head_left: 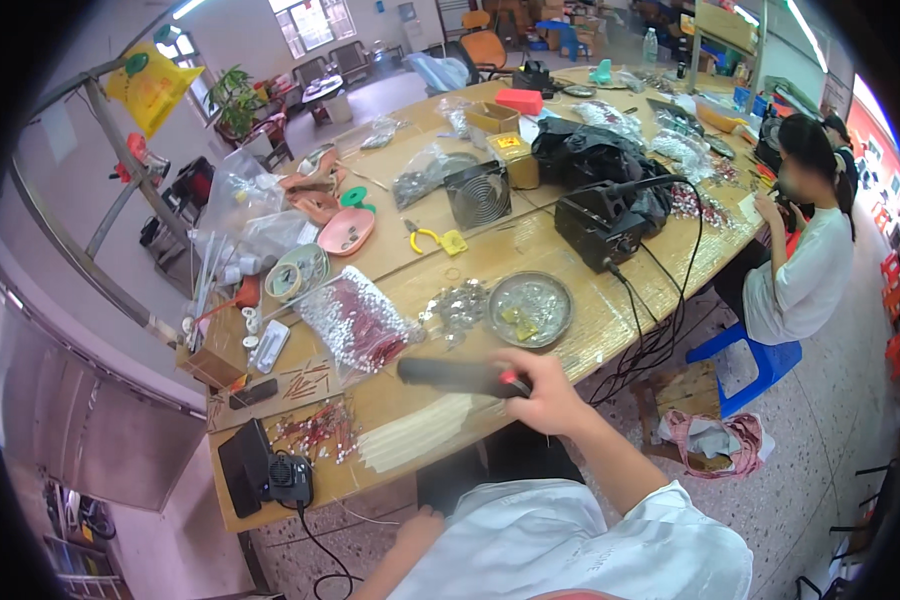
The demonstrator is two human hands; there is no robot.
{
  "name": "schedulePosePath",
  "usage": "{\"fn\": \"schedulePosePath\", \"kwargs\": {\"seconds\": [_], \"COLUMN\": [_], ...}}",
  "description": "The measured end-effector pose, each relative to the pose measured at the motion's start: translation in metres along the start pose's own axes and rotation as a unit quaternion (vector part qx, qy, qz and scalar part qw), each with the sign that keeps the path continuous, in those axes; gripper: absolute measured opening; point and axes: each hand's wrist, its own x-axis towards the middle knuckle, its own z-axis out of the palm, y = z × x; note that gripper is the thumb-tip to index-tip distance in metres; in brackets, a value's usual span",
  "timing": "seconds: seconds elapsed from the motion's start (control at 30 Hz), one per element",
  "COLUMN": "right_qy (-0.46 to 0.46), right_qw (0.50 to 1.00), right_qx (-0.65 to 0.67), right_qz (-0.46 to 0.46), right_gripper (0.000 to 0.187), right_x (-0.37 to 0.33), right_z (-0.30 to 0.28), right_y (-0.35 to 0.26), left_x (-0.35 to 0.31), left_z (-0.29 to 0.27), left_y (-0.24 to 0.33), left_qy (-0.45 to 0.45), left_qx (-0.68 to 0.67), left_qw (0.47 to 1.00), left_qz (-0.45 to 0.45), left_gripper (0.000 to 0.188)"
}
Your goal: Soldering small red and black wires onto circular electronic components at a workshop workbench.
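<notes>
Grasping black tool (450, 376) in the right hand (548, 398) over the table (592, 325) near its front edge, with open room right of the round dish (530, 310), but cannot tell clenched from loose in the left hand (422, 532) outside that edge.

Blue stool (784, 358), leafy plant (234, 100)

Faint lettering (598, 560) on a white shirt (530, 522) (the wearer's own), orange label (511, 142) on yellow container (518, 173) — unreadable

Behind the tool (452, 377) in your right hand (548, 396), a tray (536, 345) lies on the table (532, 243), right of a bag (355, 325).
</notes>
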Motion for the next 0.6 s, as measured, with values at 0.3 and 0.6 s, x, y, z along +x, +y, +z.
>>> {"fn": "schedulePosePath", "kwargs": {"seconds": [0.3, 0.6], "right_qy": [0.072, 0.015], "right_qw": [0.92, 0.884], "right_qx": [0.379, 0.464], "right_qz": [0.072, 0.046], "right_gripper": [0.048, 0.048], "right_x": [0.011, 0.016], "right_z": [0.004, -0.012], "right_y": [0.033, 0.049], "left_x": [-0.02, -0.011], "left_z": [0.023, -0.063], "left_y": [0.018, 0.047], "left_qy": [0.074, 0.21], "left_qx": [-0.076, -0.089], "left_qw": [0.988, 0.972], "left_qz": [-0.116, 0.047], "left_gripper": [0.033, 0.014]}}
